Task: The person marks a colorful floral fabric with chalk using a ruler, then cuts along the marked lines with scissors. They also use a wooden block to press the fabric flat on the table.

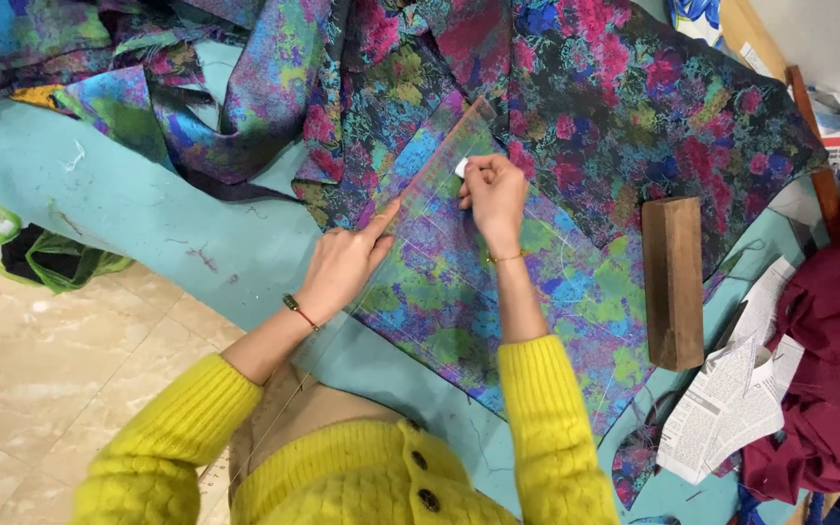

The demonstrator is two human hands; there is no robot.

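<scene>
I see the left hand (342, 267) lying flat on a clear ruler (430, 175), fingers stretched out and pressing it down on the colourful cloth (459, 282). The right hand (494, 194) pinches a small white chalk (460, 167) tight between thumb and fingers, right beside the ruler's edge. A wooden block (673, 282) sits near on the blue table (148, 214).

Floral fabric (498, 282) in blue, green, magenta; turquoise table (148, 204); yellow sleeves (546, 428) (knitted); brown block (674, 282); maroon cloth (828, 340); white chalk (460, 167).
</scene>
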